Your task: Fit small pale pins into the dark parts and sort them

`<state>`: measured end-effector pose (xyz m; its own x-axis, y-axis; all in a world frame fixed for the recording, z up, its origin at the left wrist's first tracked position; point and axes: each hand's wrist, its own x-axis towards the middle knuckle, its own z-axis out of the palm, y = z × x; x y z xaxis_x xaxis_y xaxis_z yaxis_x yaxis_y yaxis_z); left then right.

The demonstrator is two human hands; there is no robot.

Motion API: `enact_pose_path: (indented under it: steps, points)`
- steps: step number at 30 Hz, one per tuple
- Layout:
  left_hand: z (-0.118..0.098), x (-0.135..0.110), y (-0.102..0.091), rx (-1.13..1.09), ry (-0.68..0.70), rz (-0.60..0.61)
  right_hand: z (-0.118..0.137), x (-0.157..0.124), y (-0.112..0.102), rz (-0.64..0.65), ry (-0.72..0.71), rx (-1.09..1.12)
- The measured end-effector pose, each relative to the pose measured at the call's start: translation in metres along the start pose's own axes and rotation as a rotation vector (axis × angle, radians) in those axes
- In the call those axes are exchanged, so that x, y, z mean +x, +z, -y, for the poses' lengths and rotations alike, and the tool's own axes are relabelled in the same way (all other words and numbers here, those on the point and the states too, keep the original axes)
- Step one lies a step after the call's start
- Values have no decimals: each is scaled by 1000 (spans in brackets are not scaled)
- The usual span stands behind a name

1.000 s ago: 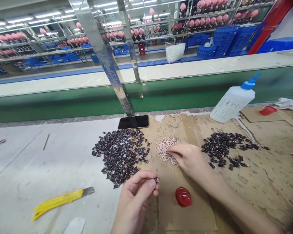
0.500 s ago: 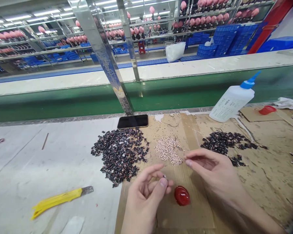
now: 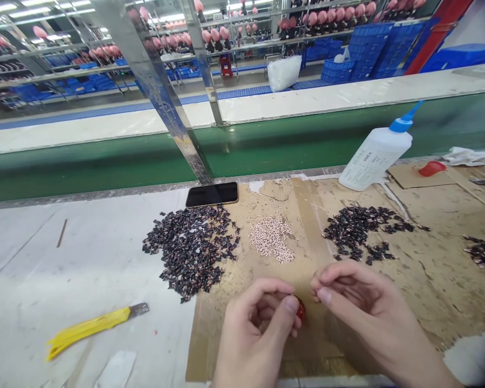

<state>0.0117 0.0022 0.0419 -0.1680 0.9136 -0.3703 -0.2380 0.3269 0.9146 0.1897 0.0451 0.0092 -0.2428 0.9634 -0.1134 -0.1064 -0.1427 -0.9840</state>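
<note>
My left hand (image 3: 262, 328) is closed in a pinch in front of the red glossy oval piece (image 3: 301, 311), covering most of it. A small black piece showed at its fingertips a moment ago; the thumb now mostly hides it. To its right, my right hand (image 3: 359, 307) pinches thumb against fingertips, and whatever is between them is too small to make out. Beyond the hands lies a heap of tiny pale pink pieces (image 3: 271, 237). Heaps of small black pieces lie to the left (image 3: 189, 248) and to the right (image 3: 358, 229).
A phone (image 3: 212, 194) lies behind the left heap. A white bottle with a blue nozzle (image 3: 375, 156) leans at the back right, near a red cup (image 3: 431, 168). A yellow-handled blade (image 3: 97, 327) lies on the left. A metal post (image 3: 186, 140) rises behind the phone.
My right hand has drawn back from the pale pieces toward me. My left hand has shifted right, over the red piece, and its fingers have closed more. The view has tilted slightly.
</note>
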Motion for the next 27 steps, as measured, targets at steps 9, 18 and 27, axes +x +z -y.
enact_pose_path:
  steps: [9,18,27]
  points:
    - [2,2,-8,239,228,126,25,-8,23,-57,137,156]
    - [-10,8,-17,383,399,299,45,-4,27,98,231,0]
    - [-8,14,-27,408,347,438,45,-1,21,207,310,-83]
